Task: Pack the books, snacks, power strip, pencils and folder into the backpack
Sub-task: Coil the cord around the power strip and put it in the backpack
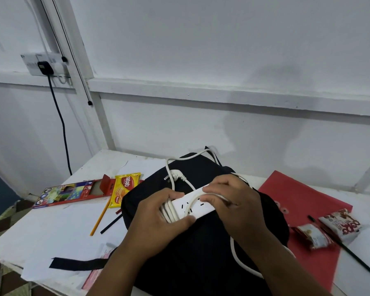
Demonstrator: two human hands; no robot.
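Note:
A black backpack (201, 248) lies flat on the white table. Above it I hold a white power strip (198, 207). My left hand (158, 223) grips its left end, where the white cord is wound in loops. My right hand (233, 201) holds the right end and pinches the cord against the strip. The plug (175, 175) rests on the backpack. A red pencil box (71, 194) and a yellow wafer pack (124, 189) lie to the left, with loose pencils (99, 216) beside them. A red folder (303, 201) carries two snack packs (314, 235) on the right.
A long black pencil (350, 253) lies across the folder's right side. A backpack strap (77, 263) trails over white paper (58, 236) at the front left. A wall socket (45, 65) with a dark cable sits at the back left. The wall (222, 82) stands close behind the table.

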